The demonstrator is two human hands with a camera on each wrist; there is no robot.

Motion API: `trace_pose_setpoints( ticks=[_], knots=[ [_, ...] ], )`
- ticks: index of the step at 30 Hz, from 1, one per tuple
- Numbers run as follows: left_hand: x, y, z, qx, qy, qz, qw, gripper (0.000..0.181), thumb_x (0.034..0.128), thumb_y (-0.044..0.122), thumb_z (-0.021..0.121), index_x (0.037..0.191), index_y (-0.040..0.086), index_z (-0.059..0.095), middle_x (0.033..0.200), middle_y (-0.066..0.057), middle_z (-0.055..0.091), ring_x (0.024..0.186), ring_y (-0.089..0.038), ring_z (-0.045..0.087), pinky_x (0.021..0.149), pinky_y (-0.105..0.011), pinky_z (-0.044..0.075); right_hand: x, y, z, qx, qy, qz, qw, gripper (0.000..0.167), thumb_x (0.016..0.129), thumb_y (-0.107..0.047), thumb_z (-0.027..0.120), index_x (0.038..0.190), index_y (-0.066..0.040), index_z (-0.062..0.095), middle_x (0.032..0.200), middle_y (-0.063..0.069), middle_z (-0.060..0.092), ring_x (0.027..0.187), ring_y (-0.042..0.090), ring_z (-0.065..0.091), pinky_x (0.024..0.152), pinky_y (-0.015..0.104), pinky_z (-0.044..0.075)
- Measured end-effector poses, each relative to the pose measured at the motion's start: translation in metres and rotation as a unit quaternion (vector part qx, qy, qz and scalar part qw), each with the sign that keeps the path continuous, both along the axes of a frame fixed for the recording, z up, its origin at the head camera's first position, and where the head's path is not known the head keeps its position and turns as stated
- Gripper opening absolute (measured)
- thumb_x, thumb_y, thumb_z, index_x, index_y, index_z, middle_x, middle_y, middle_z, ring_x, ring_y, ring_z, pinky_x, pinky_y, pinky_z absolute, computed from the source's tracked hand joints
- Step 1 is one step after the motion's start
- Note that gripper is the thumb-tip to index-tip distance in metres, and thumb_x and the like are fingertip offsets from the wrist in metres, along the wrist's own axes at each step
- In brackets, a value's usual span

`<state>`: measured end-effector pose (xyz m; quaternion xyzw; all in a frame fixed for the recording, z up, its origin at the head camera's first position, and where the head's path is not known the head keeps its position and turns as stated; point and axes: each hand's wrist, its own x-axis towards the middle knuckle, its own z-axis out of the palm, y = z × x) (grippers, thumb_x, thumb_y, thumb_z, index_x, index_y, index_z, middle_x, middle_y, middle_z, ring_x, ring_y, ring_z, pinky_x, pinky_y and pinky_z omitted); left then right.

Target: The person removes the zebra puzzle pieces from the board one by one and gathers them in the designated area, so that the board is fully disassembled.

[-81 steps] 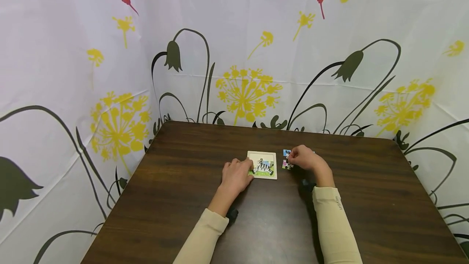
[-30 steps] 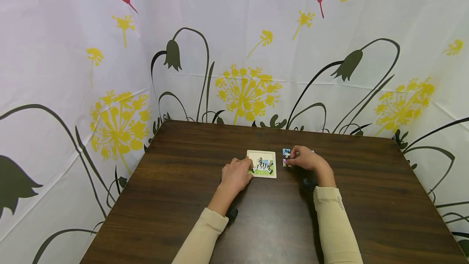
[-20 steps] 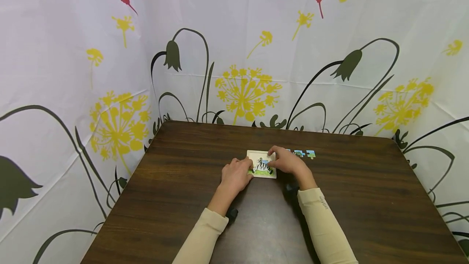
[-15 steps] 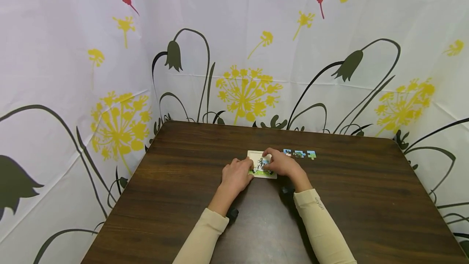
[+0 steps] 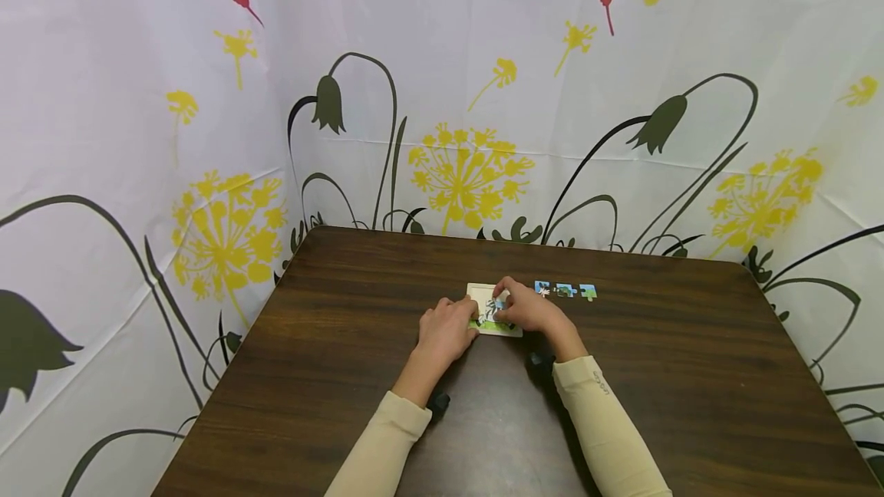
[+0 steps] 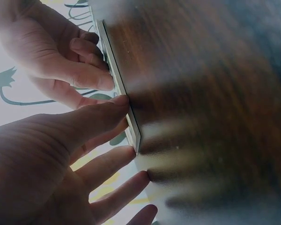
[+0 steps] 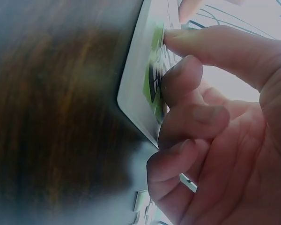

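A small square puzzle board [image 5: 481, 287] with a pale rim and a partly assembled zebra picture lies on the table. My left hand [image 5: 445, 332] holds its left side; in the left wrist view the thumb is on the near edge [image 6: 134, 129] and the other fingers spread past the corner. Over the board's right part, my right hand [image 5: 535, 311] pinches a puzzle piece between thumb and index finger, the piece mostly hidden by the fingers. The right wrist view shows the thumb [image 7: 182, 41] low at the picture, the remaining fingers curled.
Three loose puzzle pieces lie in a row right of the board: a left one [image 5: 542, 288], a middle one [image 5: 565, 291] and a right one [image 5: 588, 292]. The dark wooden table [image 5: 331, 343] meets a flower-printed curtain [image 5: 442, 98] at its back edge.
My right hand took a pinkish piece from beside the board, moved left with it and is now over the picture. My left hand has stayed on the board.
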<state>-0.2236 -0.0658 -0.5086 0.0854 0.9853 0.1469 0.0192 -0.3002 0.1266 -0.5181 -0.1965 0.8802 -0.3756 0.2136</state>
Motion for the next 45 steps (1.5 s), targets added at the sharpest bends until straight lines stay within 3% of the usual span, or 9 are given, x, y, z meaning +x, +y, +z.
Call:
trace_pose_setpoints(
  ticks=[9, 15, 24, 32, 38, 40, 45],
  knots=[
    [0.0, 0.0, -0.001, 0.001, 0.001, 0.001, 1.0, 0.021, 0.0947, 0.029, 0.085, 0.111, 0.021, 0.074, 0.153, -0.002, 0.066, 0.121, -0.032, 0.066, 0.097, -0.058, 0.054, 0.001, 0.0, -0.001, -0.008, 0.001, 0.002, 1.0, 0.038, 0.101, -0.008, 0.072, 0.131, -0.007, 0.048, 0.07, 0.001, 0.051, 0.059, 0.016, 0.045, 0.059, 0.031, 0.037],
    [0.0, 0.0, -0.002, -0.002, 0.002, 0.002, 1.0, 0.022, 0.0945, 0.03, 0.085, 0.112, 0.022, 0.075, 0.154, -0.001, 0.065, 0.122, -0.031, 0.066, 0.097, -0.057, 0.054, 0.001, 0.002, 0.004, 0.026, 0.048, -0.005, 0.9985, 0.027, 0.104, -0.015, 0.068, 0.128, -0.011, 0.056, 0.074, 0.002, 0.059, 0.059, 0.016, 0.05, 0.057, 0.031, 0.04],
    [-0.001, 0.0, -0.003, -0.001, 0.001, 0.002, 1.0, 0.021, 0.0942, 0.029, 0.085, 0.11, 0.022, 0.074, 0.155, -0.001, 0.064, 0.121, -0.031, 0.065, 0.096, -0.057, 0.055, -0.001, 0.007, 0.012, 0.028, 0.094, -0.028, 0.9948, 0.006, 0.103, -0.017, 0.069, 0.108, -0.014, 0.067, 0.077, 0.002, 0.061, 0.06, 0.016, 0.051, 0.056, 0.031, 0.04],
    [-0.001, 0.0, -0.003, 0.0, 0.007, 0.003, 1.0, 0.021, 0.0939, 0.03, 0.086, 0.11, 0.022, 0.075, 0.154, -0.001, 0.065, 0.12, -0.031, 0.066, 0.097, -0.056, 0.053, 0.001, 0.016, 0.027, -0.015, 0.096, 0.007, 0.9952, 0.005, 0.103, -0.013, 0.069, 0.103, -0.009, 0.066, 0.079, 0.002, 0.061, 0.066, 0.015, 0.051, 0.063, 0.032, 0.043],
    [0.0, 0.0, -0.003, 0.0, 0.012, 0.003, 0.9999, 0.02, 0.0942, 0.029, 0.085, 0.11, 0.022, 0.075, 0.15, -0.001, 0.068, 0.122, -0.032, 0.066, 0.102, -0.057, 0.051, -0.003, 0.036, 0.033, -0.045, 0.105, -0.003, 0.9935, 0.004, 0.099, -0.008, 0.071, 0.097, -0.006, 0.07, 0.085, 0.006, 0.064, 0.072, 0.018, 0.055, 0.064, 0.032, 0.046],
    [0.0, 0.001, -0.002, 0.002, 0.012, 0.002, 0.9999, 0.02, 0.0949, 0.029, 0.085, 0.111, 0.022, 0.076, 0.151, -0.002, 0.067, 0.124, -0.033, 0.066, 0.105, -0.058, 0.05, -0.004, 0.044, 0.034, -0.052, 0.098, -0.007, 0.9938, 0.005, 0.098, -0.007, 0.072, 0.095, -0.004, 0.071, 0.088, 0.008, 0.066, 0.071, 0.026, 0.06, 0.062, 0.032, 0.047],
    [0.001, 0.0, -0.002, 0.007, 0.01, 0.001, 0.9999, 0.02, 0.0958, 0.028, 0.084, 0.112, 0.021, 0.076, 0.155, -0.003, 0.064, 0.126, -0.034, 0.065, 0.107, -0.058, 0.049, -0.007, 0.061, 0.035, -0.048, 0.103, -0.023, 0.9933, 0.005, 0.099, -0.007, 0.072, 0.096, -0.003, 0.071, 0.094, 0.011, 0.071, 0.076, 0.024, 0.063, 0.068, 0.032, 0.048]
  ],
)
